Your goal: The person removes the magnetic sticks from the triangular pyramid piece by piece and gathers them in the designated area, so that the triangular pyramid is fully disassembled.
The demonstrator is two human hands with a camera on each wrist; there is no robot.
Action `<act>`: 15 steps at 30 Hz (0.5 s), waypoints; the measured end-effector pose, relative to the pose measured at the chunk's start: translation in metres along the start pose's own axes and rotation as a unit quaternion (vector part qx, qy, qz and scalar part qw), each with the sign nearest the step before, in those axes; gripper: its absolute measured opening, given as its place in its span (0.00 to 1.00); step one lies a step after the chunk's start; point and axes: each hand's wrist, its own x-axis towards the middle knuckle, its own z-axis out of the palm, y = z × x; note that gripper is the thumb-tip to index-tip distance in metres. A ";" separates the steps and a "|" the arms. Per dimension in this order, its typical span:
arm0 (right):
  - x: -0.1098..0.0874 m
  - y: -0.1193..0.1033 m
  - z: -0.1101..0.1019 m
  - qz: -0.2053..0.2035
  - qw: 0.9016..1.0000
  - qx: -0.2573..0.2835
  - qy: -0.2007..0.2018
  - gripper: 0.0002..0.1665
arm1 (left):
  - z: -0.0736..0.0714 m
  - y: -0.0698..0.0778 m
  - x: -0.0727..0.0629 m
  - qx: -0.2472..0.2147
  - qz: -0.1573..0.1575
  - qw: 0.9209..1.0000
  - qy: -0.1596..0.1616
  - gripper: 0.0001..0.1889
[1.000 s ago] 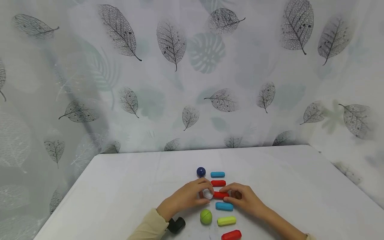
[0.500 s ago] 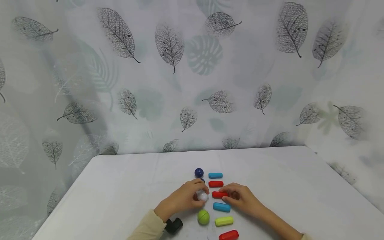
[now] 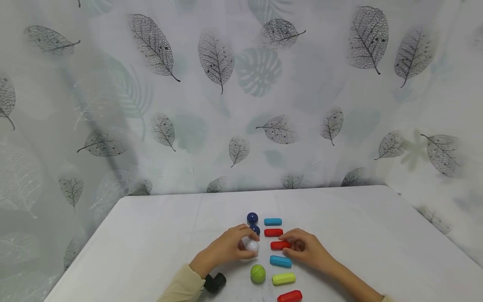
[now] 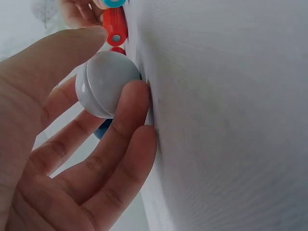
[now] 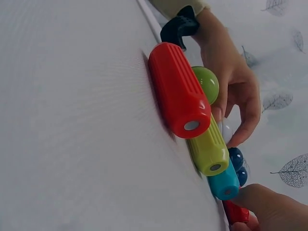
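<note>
A glossy white ball point(image 3: 252, 245) with a seam line sits at my left hand point(image 3: 226, 247), whose thumb and fingers curl round it. In the left wrist view the ball point(image 4: 108, 82) shows between thumb and fingers, close to the tabletop. My right hand point(image 3: 309, 251) pinches the near-right end of a short red rod point(image 3: 279, 246) between thumb and fingers. A gap separates the white ball from this rod. Seen from the right wrist, the held rod point(image 5: 236, 211) is partly hidden by the hand and a blue rod point(image 5: 224, 185), which has a metal disc in its end.
Dark blue balls point(image 3: 252, 218) lie beyond the left hand, a green ball point(image 3: 258, 273) nearer. Along the column are a far blue rod point(image 3: 273, 221), another red rod point(image 3: 273, 233), a yellow-green rod point(image 3: 284, 279) and a front red rod point(image 3: 289, 296). A leaf-print curtain point(image 3: 211, 105) hangs behind the white table point(image 3: 170, 235).
My left hand has drawn the white ball leftward, away from the held red rod, which it was against. The right hand and its rod have shifted slightly right. The second dark blue ball now shows.
</note>
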 end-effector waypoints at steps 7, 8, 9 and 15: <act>0.000 0.000 0.000 -0.009 1.000 -0.003 0.021 0.15 | 0.000 0.000 -0.001 0.039 -0.003 0.999 0.011 0.16; 0.000 0.000 0.000 -0.003 1.000 -0.005 0.023 0.15 | 0.000 0.001 -0.001 0.045 -0.005 0.999 0.012 0.16; 0.001 0.000 -0.001 0.002 1.000 -0.006 0.025 0.15 | -0.001 0.001 -0.001 0.051 -0.006 0.999 0.015 0.16; 0.005 -0.003 -0.006 0.022 0.998 -0.017 0.051 0.11 | -0.005 0.005 -0.002 0.063 -0.003 0.997 0.052 0.14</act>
